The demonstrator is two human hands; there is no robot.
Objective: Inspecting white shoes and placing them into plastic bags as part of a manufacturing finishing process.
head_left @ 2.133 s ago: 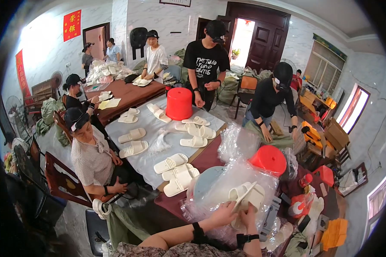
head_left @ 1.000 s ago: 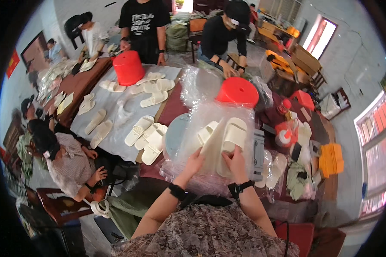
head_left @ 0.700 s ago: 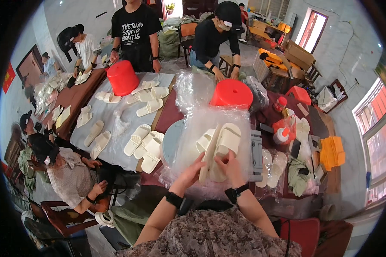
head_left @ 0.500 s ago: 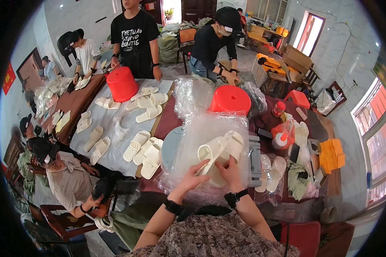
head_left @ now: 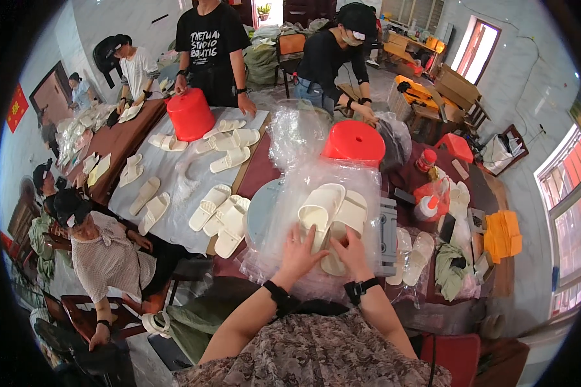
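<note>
Resting low in the centre of the frame, both hands are at a pair of cream slippers [head_left: 323,201], laid side by side on clear plastic [head_left: 284,216]! The left hand [head_left: 298,253] is spread wide, fingers fanned over the lower end of the left slipper, thumb stretched out toward its partner. The right hand [head_left: 351,255] lies on the other slipper, thumb and forefinger parted in a V; whether its remaining fingers pinch the edge, I cannot tell.

Just above the pair sits a red stool [head_left: 353,143], and at its right a co-worker in a black top [head_left: 326,61] reaches down to some crumpled plastic [head_left: 394,138]. To the left of the plastic, a round blue-grey top [head_left: 259,209] peeks out; to the right, a grey case [head_left: 387,235], then more slippers in clear wrap [head_left: 419,255]. Left of centre, loose slippers [head_left: 230,224] dot a pale sheet [head_left: 193,174], with another red stool, the taller one [head_left: 190,116], standing at its upper end, toward the upper left of the frame
</note>
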